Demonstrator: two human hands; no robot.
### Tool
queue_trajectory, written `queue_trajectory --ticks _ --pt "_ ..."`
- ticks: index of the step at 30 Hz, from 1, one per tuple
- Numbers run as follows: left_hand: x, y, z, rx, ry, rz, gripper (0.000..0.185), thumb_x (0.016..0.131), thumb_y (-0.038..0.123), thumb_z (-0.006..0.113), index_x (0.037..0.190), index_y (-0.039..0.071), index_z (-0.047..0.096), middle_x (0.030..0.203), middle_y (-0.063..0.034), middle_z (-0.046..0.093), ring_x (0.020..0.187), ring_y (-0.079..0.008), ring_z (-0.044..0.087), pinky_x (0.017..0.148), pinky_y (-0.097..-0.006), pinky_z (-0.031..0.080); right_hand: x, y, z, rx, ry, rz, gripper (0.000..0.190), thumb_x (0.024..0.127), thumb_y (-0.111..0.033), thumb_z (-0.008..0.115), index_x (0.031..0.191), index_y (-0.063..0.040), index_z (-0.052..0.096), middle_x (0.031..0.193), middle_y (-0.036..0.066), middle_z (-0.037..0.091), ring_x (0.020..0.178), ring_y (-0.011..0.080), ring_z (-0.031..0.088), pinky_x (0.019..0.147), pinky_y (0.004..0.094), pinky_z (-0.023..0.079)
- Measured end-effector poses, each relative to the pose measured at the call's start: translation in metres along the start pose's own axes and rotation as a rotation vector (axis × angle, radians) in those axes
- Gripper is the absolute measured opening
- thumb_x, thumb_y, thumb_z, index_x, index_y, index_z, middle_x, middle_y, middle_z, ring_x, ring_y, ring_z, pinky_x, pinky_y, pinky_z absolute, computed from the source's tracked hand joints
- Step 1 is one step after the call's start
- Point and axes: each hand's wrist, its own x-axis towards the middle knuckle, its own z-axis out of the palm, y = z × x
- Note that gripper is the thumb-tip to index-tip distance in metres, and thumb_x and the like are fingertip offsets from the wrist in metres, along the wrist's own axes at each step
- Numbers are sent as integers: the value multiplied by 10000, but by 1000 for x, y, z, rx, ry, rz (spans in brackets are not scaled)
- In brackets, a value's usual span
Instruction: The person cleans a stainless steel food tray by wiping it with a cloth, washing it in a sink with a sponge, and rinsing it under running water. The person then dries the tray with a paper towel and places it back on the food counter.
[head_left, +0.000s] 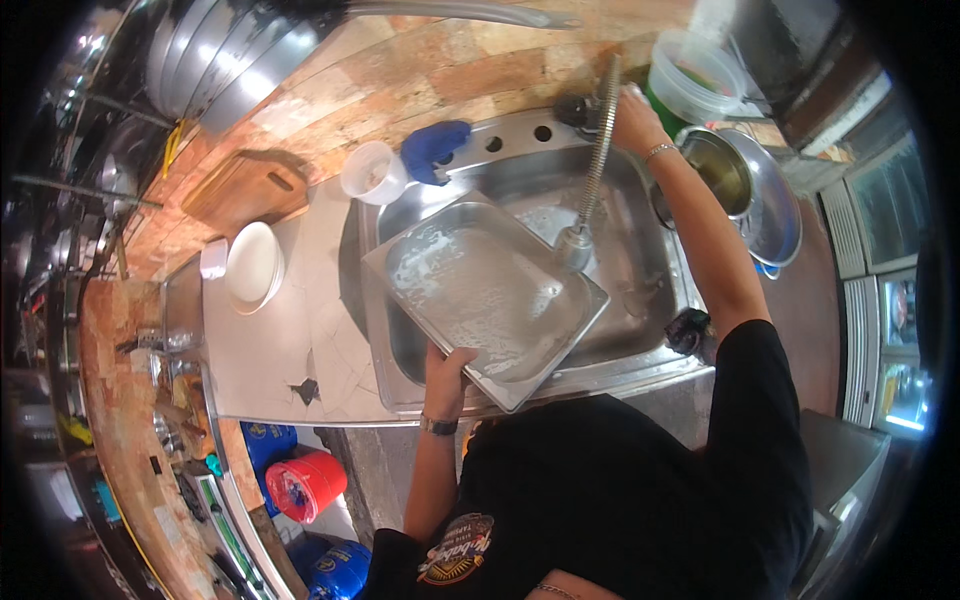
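Note:
My left hand (448, 375) grips the near edge of a shallow rectangular metal pan (491, 292), thumb over the rim. The pan lies turned at an angle over a stainless steel sink (637, 300) and has wet, whitish streaks inside. A flexible coiled metal faucet hose (598, 150) comes down to a spray head (576, 246) at the pan's right edge. My right hand (636, 116) reaches to the faucet base at the back of the sink; its fingers are partly hidden, so its grip is unclear. A blue cloth (435, 150) hangs on the sink's back rim.
Left of the sink stand a plastic tub (373, 174), stacked white bowls (253, 262) and a wooden cutting board (244, 189). To the right are a pot (716, 172), a large metal basin (780, 195), a clear bucket (694, 79) and a dark scrubber or cloth (688, 331).

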Motion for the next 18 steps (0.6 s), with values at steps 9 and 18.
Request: queue_trajectory --ticks 9,18 --pt "28 -53 3 -383 -22 -82 455 812 12 545 1256 18 443 1190 -118 555 1125 -258 544 944 -416 475 -184 -92 61 1407 -475 451 496 808 -120 601 1281 -43 474 1178 194 563 1092 290 557 1008 392 407" --pt "78 -110 47 -342 23 -260 380 843 27 597 1210 -11 502 1035 -101 615 989 -247 591 901 -420 481 -231 -98 -15 1485 0 593 939 676 71 551 1506 -36 125 1412 192 398 1229 255 464 975 334 428"
